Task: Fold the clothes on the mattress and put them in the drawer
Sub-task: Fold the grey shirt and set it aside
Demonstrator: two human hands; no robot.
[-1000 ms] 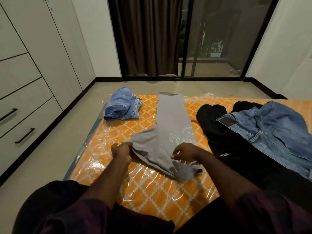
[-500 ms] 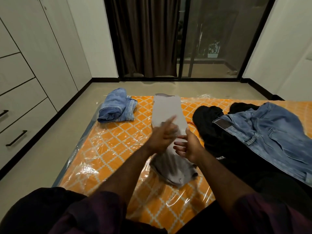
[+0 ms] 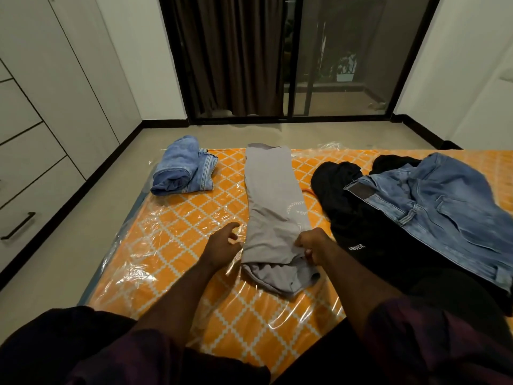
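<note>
Change: grey shirt (image 3: 273, 215) now folded into a long strip between the hands | left hand (image 3: 224, 245) has let go, fingers loose beside it | right hand (image 3: 312, 245) pinches its near edge | Next: probably fold it crosswise, then the drawer (image 3: 27, 207).

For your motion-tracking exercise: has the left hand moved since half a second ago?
Yes. The left hand has dropped off the grey shirt to the mattress on the shirt's left side.

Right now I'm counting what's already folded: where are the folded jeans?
In the head view, the folded jeans sit at the mattress's far left corner, left of the long grey shirt and nearest the drawers.
</note>
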